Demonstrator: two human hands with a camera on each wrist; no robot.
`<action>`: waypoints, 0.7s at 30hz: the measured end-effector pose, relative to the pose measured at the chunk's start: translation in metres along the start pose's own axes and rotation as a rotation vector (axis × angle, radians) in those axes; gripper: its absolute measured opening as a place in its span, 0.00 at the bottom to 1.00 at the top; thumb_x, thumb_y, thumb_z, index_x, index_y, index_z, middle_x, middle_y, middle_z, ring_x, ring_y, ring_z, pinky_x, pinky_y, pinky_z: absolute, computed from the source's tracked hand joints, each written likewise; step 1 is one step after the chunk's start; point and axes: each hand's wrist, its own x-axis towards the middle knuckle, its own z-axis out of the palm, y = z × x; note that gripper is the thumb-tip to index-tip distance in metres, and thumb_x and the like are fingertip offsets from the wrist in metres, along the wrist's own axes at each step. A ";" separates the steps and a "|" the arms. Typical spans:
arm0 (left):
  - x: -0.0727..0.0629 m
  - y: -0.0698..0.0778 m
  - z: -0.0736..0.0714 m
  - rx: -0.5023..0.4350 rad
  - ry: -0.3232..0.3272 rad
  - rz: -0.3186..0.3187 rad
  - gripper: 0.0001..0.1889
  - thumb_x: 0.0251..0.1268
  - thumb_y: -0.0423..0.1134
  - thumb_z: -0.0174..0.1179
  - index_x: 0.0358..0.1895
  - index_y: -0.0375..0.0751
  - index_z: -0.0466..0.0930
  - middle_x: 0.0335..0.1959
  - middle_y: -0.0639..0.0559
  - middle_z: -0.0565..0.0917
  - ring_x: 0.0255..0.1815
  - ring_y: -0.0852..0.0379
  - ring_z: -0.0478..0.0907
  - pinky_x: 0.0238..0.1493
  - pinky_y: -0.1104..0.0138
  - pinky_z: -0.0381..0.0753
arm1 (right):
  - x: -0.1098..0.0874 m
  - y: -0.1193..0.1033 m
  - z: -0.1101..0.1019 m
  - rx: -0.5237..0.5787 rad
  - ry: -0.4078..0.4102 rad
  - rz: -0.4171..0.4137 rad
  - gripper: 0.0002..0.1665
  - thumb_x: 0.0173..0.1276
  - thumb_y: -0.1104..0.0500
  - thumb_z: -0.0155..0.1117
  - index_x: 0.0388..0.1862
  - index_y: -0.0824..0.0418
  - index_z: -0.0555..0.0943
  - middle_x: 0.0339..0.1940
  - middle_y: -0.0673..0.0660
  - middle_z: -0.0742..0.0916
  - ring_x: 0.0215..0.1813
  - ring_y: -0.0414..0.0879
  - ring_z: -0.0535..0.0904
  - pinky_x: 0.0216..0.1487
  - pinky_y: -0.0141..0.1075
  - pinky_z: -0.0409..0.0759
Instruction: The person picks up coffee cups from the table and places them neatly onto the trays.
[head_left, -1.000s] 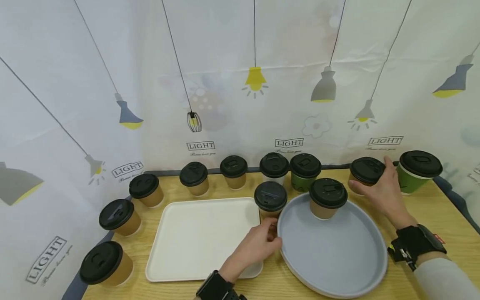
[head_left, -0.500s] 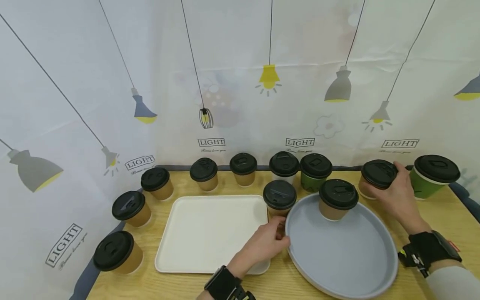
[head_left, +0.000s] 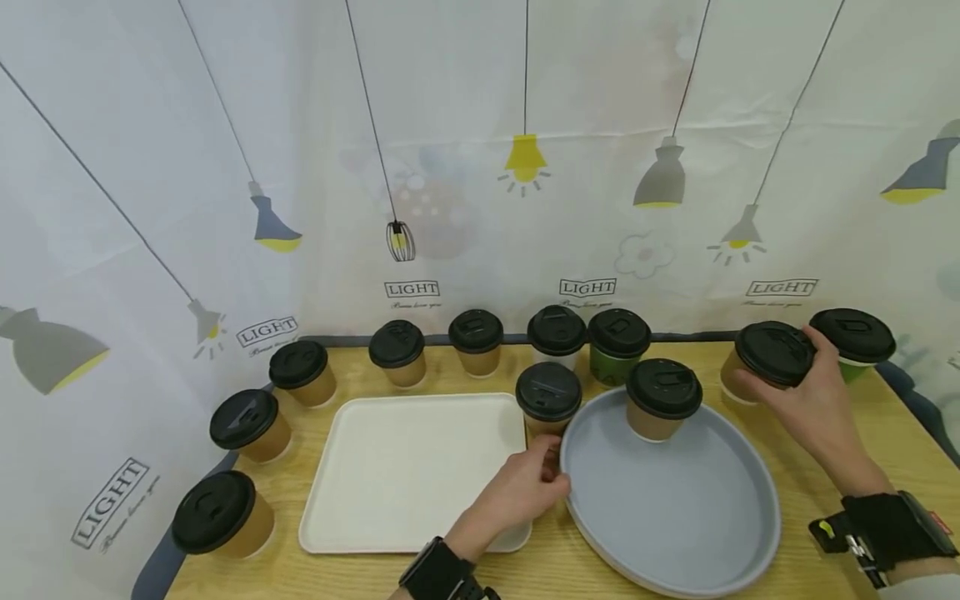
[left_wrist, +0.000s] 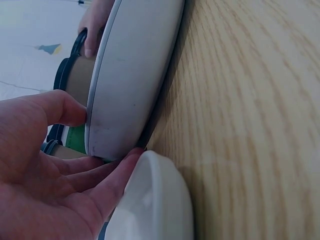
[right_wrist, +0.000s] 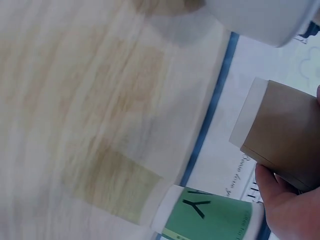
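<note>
My right hand [head_left: 821, 408] grips a brown paper coffee cup [right_wrist: 285, 130] with a black lid [head_left: 776, 353], thumb on one side and fingers on the other. In the right wrist view its white base hangs clear of the wooden table. My left hand [head_left: 521, 485] holds the left edge of a round grey-blue tray [head_left: 667, 521]; the left wrist view has the thumb at the tray's rim [left_wrist: 92, 112] and fingers low along its side. Another lidded brown cup [head_left: 656, 423] stands upright toward the back of this tray.
A cream rectangular tray [head_left: 412, 475] lies left of the round one, with a brown cup [head_left: 549, 396] at its back right corner. Several lidded cups line the table's back and left edges. A green cup [head_left: 855, 337] stands behind my right hand.
My right hand has lifted the brown cup from the table and drawn it slightly nearer. My left hand stays at the round tray's edge. The head view has shifted a little.
</note>
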 end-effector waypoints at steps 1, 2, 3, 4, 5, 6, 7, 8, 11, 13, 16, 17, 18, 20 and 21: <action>0.000 0.000 0.000 0.000 -0.001 -0.001 0.29 0.68 0.40 0.60 0.71 0.37 0.70 0.57 0.47 0.84 0.45 0.62 0.83 0.41 0.70 0.81 | -0.002 -0.001 -0.002 0.005 -0.001 -0.002 0.68 0.67 0.49 0.76 0.86 0.62 0.37 0.81 0.78 0.50 0.72 0.84 0.57 0.64 0.77 0.58; 0.000 -0.001 0.000 0.000 -0.001 0.000 0.29 0.68 0.40 0.60 0.71 0.37 0.70 0.57 0.47 0.84 0.46 0.62 0.83 0.41 0.70 0.81 | -0.005 -0.003 -0.004 0.005 0.000 -0.004 0.68 0.66 0.49 0.76 0.86 0.62 0.37 0.81 0.78 0.50 0.72 0.84 0.57 0.64 0.77 0.58; 0.000 -0.001 0.000 0.000 -0.001 0.001 0.29 0.68 0.40 0.60 0.71 0.37 0.70 0.57 0.47 0.84 0.46 0.62 0.83 0.41 0.70 0.81 | -0.007 -0.004 -0.006 0.006 0.000 -0.007 0.68 0.67 0.49 0.76 0.86 0.62 0.37 0.81 0.78 0.50 0.72 0.84 0.56 0.64 0.77 0.57; 0.000 -0.001 0.000 -0.002 -0.003 0.002 0.29 0.68 0.40 0.60 0.71 0.37 0.70 0.56 0.47 0.84 0.46 0.62 0.83 0.41 0.70 0.81 | -0.010 -0.005 -0.007 0.006 -0.002 -0.008 0.68 0.67 0.49 0.76 0.86 0.61 0.37 0.81 0.78 0.50 0.73 0.84 0.55 0.64 0.78 0.57; 0.001 -0.002 0.000 -0.003 -0.003 0.006 0.29 0.68 0.40 0.60 0.71 0.37 0.70 0.56 0.47 0.84 0.46 0.62 0.83 0.41 0.70 0.81 | -0.013 -0.007 -0.009 0.004 -0.001 -0.010 0.68 0.67 0.49 0.76 0.86 0.61 0.37 0.81 0.78 0.50 0.73 0.84 0.55 0.64 0.78 0.56; 0.001 -0.002 0.000 -0.005 -0.003 0.009 0.29 0.68 0.40 0.60 0.71 0.37 0.70 0.56 0.47 0.84 0.46 0.62 0.83 0.42 0.70 0.81 | -0.015 -0.008 -0.010 0.002 0.002 -0.011 0.68 0.67 0.49 0.76 0.86 0.60 0.37 0.81 0.78 0.50 0.74 0.84 0.54 0.65 0.78 0.55; 0.001 -0.002 0.000 -0.008 -0.004 0.010 0.29 0.68 0.40 0.60 0.71 0.37 0.70 0.56 0.47 0.84 0.46 0.62 0.83 0.42 0.70 0.81 | -0.017 -0.010 -0.012 -0.004 0.004 -0.012 0.68 0.66 0.49 0.76 0.86 0.60 0.37 0.81 0.78 0.50 0.74 0.84 0.54 0.65 0.78 0.55; 0.001 -0.002 0.000 -0.010 -0.004 0.013 0.29 0.68 0.40 0.60 0.71 0.37 0.70 0.56 0.47 0.84 0.46 0.62 0.83 0.42 0.70 0.81 | -0.019 -0.012 -0.013 -0.011 0.006 -0.012 0.68 0.66 0.49 0.76 0.86 0.59 0.38 0.82 0.78 0.51 0.74 0.83 0.54 0.65 0.78 0.55; 0.001 -0.003 0.000 -0.014 -0.006 0.016 0.29 0.68 0.40 0.60 0.71 0.36 0.70 0.56 0.46 0.84 0.46 0.62 0.83 0.42 0.71 0.81 | -0.023 -0.017 -0.016 -0.021 0.014 -0.016 0.67 0.65 0.49 0.76 0.87 0.59 0.39 0.82 0.77 0.51 0.75 0.82 0.54 0.66 0.78 0.55; 0.001 -0.002 0.000 -0.014 -0.007 0.015 0.29 0.68 0.40 0.59 0.71 0.36 0.70 0.56 0.46 0.84 0.46 0.62 0.83 0.42 0.71 0.81 | -0.026 -0.021 -0.018 -0.028 0.015 -0.019 0.67 0.65 0.49 0.77 0.87 0.58 0.40 0.82 0.76 0.52 0.75 0.82 0.54 0.65 0.78 0.55; 0.000 -0.001 0.000 -0.016 -0.010 0.014 0.29 0.68 0.40 0.59 0.71 0.36 0.70 0.56 0.45 0.84 0.46 0.62 0.83 0.41 0.71 0.81 | -0.030 -0.025 -0.021 -0.040 0.007 -0.026 0.67 0.65 0.49 0.77 0.87 0.58 0.40 0.82 0.77 0.52 0.75 0.82 0.54 0.65 0.78 0.56; 0.000 -0.001 0.000 -0.018 -0.012 0.014 0.29 0.68 0.40 0.59 0.71 0.36 0.70 0.56 0.45 0.84 0.46 0.62 0.83 0.41 0.71 0.81 | -0.032 -0.027 -0.022 -0.047 0.003 -0.030 0.67 0.65 0.49 0.77 0.87 0.58 0.41 0.82 0.77 0.52 0.74 0.83 0.54 0.64 0.78 0.56; 0.000 0.000 0.000 -0.019 -0.013 0.014 0.29 0.68 0.40 0.59 0.71 0.35 0.70 0.56 0.45 0.84 0.46 0.62 0.83 0.41 0.71 0.81 | -0.034 -0.028 -0.023 -0.050 0.001 -0.035 0.67 0.65 0.50 0.77 0.87 0.58 0.41 0.81 0.77 0.53 0.74 0.83 0.55 0.64 0.78 0.56; 0.000 0.001 0.000 -0.021 -0.016 0.014 0.29 0.68 0.39 0.59 0.71 0.35 0.70 0.56 0.45 0.84 0.46 0.62 0.83 0.42 0.71 0.81 | -0.037 -0.031 -0.024 -0.051 -0.005 -0.052 0.67 0.64 0.51 0.78 0.87 0.59 0.41 0.81 0.78 0.53 0.74 0.83 0.55 0.64 0.78 0.56; 0.000 0.001 0.000 -0.021 -0.016 0.013 0.29 0.68 0.39 0.59 0.71 0.35 0.70 0.56 0.45 0.84 0.46 0.62 0.83 0.42 0.71 0.81 | -0.038 -0.032 -0.025 -0.055 -0.004 -0.060 0.67 0.63 0.51 0.78 0.87 0.59 0.42 0.81 0.78 0.54 0.74 0.83 0.56 0.64 0.78 0.56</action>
